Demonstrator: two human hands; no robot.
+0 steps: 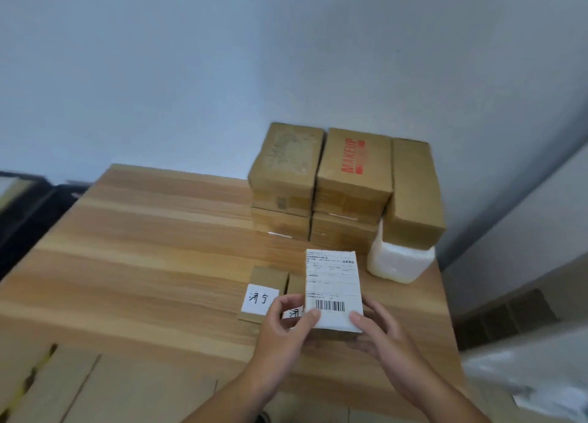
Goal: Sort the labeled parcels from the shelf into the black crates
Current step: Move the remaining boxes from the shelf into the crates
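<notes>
The left hand (pixel 283 327) and the right hand (pixel 381 336) together grip a small flat parcel (pixel 334 334), tilted up toward the camera above the near part of a wooden table (pixel 143 247). The left thumb presses the lower left of its face with the fingers curled behind that edge. The right thumb lies on the lower right corner, and the fingers wrap underneath. A white paper shipping label (pixel 331 276) with a barcode covers nearly the whole face; its small print is too blurred to read, and only a thin brown cardboard edge shows below it.

Just left of the parcel lie two small cardboard boxes. The left small box (pixel 265 278) carries a white slip with handwritten characters, while the second small box (pixel 296 284) is mostly hidden behind the parcel and left hand.

Farther back, a white, soft-looking wrapped block (pixel 397 262) sits under a plain brown carton (pixel 413 193). Beside that are stacked taped cartons, one printed MAKEUP (pixel 354 168) in red and one with a scuffed top (pixel 286 164).

Flattened cardboard (pixel 63 391) is cut off at the lower left. A dark shape (pixel 22 206) at the left edge is too blurred to identify.
</notes>
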